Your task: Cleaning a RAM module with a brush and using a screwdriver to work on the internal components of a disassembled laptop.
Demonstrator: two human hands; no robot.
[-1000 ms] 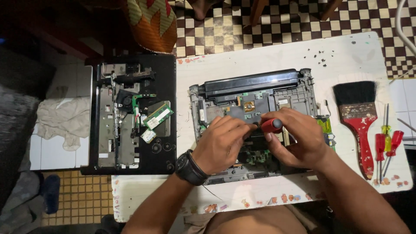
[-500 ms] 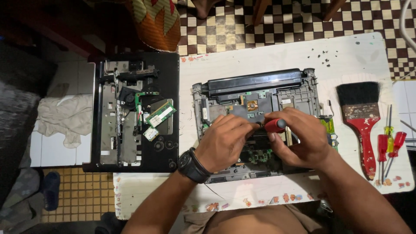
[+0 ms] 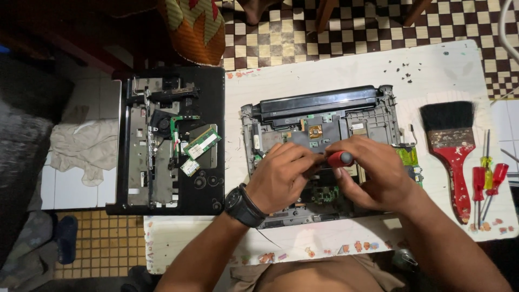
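Note:
An opened laptop base [image 3: 324, 119] with bare circuit boards lies on the white table [image 3: 346, 65] in front of me. My right hand [image 3: 373, 173] is closed around a red-handled screwdriver [image 3: 339, 159], held upright over the middle of the base. My left hand [image 3: 281, 176], with a black watch on its wrist, rests against the base and pinches the screwdriver's shaft just left of the handle. The tip is hidden under my fingers.
A black laptop cover [image 3: 167, 140] with loose green memory boards lies to the left. A red-handled paintbrush [image 3: 454, 151] and several small screwdrivers [image 3: 486, 178] lie at the right. Small screws are scattered at the table's far right. A grey cloth [image 3: 81, 146] lies on the floor.
Both hands stay on the screwdriver over the base, with only a slight shift of the fingers. The view has drifted a little.

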